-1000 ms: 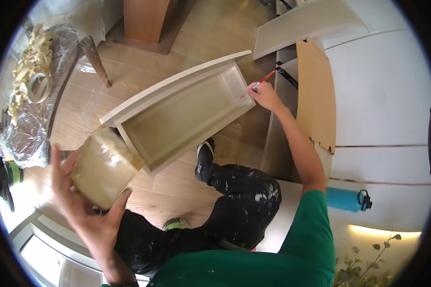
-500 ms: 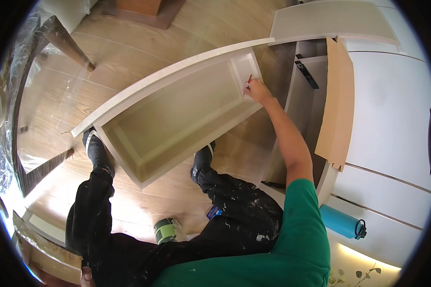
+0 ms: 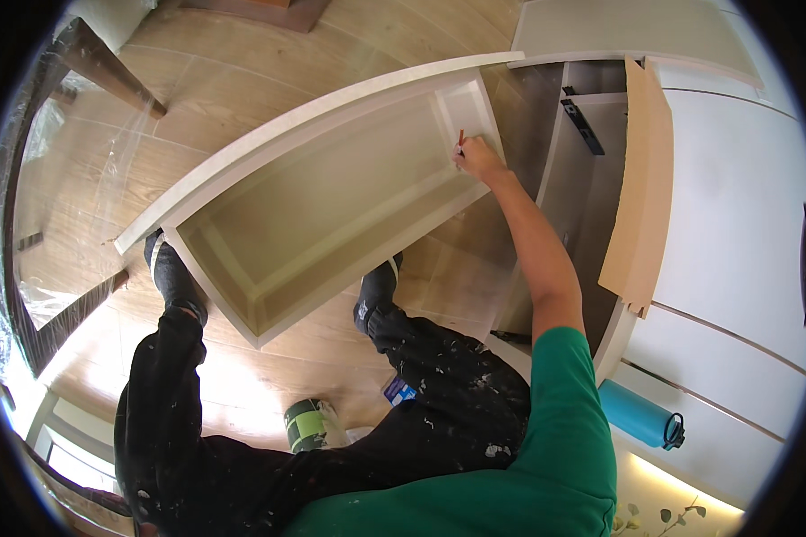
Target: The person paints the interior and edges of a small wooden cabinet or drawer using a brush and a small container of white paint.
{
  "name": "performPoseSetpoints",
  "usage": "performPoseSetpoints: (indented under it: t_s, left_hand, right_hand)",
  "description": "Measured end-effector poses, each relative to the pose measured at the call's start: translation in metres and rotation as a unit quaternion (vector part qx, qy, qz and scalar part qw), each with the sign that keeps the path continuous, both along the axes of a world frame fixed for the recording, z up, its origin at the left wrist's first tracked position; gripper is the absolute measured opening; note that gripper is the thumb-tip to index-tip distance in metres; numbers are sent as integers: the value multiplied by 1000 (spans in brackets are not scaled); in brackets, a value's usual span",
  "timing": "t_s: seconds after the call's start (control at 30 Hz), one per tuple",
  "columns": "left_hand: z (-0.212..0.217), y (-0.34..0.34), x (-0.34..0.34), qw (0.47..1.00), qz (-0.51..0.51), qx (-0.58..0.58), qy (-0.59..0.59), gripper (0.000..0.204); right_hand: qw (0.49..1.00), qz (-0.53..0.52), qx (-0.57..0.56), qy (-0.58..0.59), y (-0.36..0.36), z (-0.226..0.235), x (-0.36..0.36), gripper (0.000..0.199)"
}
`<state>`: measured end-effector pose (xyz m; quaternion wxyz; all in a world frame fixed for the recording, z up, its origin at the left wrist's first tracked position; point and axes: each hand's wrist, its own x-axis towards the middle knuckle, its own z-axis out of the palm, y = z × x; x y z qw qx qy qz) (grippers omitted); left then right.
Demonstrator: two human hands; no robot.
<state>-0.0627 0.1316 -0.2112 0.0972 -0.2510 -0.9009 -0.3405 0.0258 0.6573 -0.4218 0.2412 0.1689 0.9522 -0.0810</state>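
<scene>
The cabinet door (image 3: 331, 192) lies across the floor (image 3: 242, 80), the bottle (image 3: 638, 414) apparently on a counter (image 3: 734, 268) to its right.

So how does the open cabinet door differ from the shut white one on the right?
The open door swings out over the wood floor, showing its recessed inner panel; the shut door lies flush and flat-faced. The open door looks cream-tinted, the shut one plain white. The right hand holds a thin red tool against the open door; nothing touches the shut one. Both are pale, rectangular panels.
</scene>
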Motion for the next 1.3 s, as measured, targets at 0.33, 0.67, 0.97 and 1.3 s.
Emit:
performPoseSetpoints:
  t_s: [0.33, 0.67, 0.97, 1.3]
  left_hand:
    - [-12, 6, -3, 1000, -2, -11, -4, 115]
    - [-15, 6, -2, 1000, -4, -14, -3, 115]
    - [-18, 7, -3, 1000, -4, -18, -3, 115]
    - [-21, 7, -2, 1000, -2, -18, -4, 115]
  right_hand:
    - [992, 17, -125, -8, -30, -1, -13, 17]
    - [999, 30, 14, -7, 18, -4, -10, 14]
    - [991, 97, 88, -20, -8, -14, -8, 17]
    - [995, 65, -59, -37, -44, 2, -18, 20]
